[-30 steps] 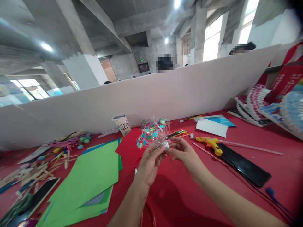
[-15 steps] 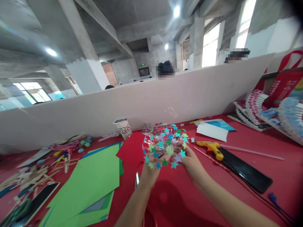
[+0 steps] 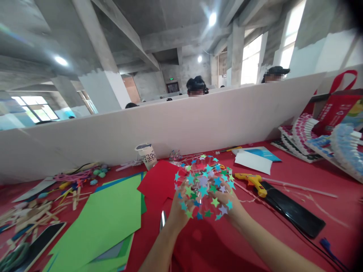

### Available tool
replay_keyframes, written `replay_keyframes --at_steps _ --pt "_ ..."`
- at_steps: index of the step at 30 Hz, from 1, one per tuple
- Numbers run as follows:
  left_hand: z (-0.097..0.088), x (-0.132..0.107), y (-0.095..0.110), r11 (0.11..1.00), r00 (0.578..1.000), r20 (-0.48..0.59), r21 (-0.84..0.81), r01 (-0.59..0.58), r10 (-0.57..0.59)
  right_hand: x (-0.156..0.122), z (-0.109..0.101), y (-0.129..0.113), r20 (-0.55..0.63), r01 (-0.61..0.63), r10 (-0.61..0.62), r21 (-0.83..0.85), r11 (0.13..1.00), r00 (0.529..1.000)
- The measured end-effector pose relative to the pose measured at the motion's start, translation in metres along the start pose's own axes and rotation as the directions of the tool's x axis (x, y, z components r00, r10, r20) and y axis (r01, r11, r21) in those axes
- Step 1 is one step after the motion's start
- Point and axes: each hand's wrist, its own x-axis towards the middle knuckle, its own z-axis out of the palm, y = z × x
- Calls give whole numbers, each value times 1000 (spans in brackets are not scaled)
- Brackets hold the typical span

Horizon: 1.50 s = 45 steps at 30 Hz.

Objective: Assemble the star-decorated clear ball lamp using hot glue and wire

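Between my two hands is a clear, rounded plastic piece (image 3: 203,180) dotted with blue, green and lilac stars. It is raised above the red table, and its exact kind is not clear. My left hand (image 3: 182,199) grips its left side, with the fingers partly hidden by the stars. On the right, my right hand (image 3: 227,200) is closed around the other side, its fingers seen through the clear plastic. Just behind lies a sheet of red paper (image 3: 157,180). A shiny metal blade (image 3: 162,220) shows beside my left forearm.
Green paper sheets (image 3: 110,211) are stacked at left, near wooden sticks (image 3: 36,213). A yellow glue gun (image 3: 254,182) rests by a black slab (image 3: 293,207), with a cord running forward. A paper cup (image 3: 148,156) stands against the white partition (image 3: 181,124).
Both hands have brought the starred plastic piece slightly lower and to the right, and it has turned so its rounded face shows more. The camera view has shifted a little.
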Motion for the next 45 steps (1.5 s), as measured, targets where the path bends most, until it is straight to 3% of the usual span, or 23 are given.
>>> replay_keyframes --at_steps 5,9,17,25,30,38,45 --pt "14 8 5 997 997 -56 59 -59 62 6 6 4 38 4 -4 -2 1000 999" --pt "25 6 10 997 995 -71 -4 -77 76 6 7 4 64 1 0 -16 1000 998" --pt "45 2 12 974 999 -47 -226 14 -25 7 2 7 5 6 -5 -110 994 1000" --pt "46 -3 17 941 986 -92 -323 103 -139 7 3 7 -6 130 -139 -308 942 990" --pt "46 -3 21 893 962 -121 -414 176 -246 3 5 4 -7 266 -301 -454 850 953" --pt "48 -7 30 827 947 -114 -527 198 -299 -8 9 -12 139 497 -518 -562 661 844" --pt "47 -9 35 793 947 -55 -563 233 -317 -13 16 -22 141 525 -552 -563 638 822"
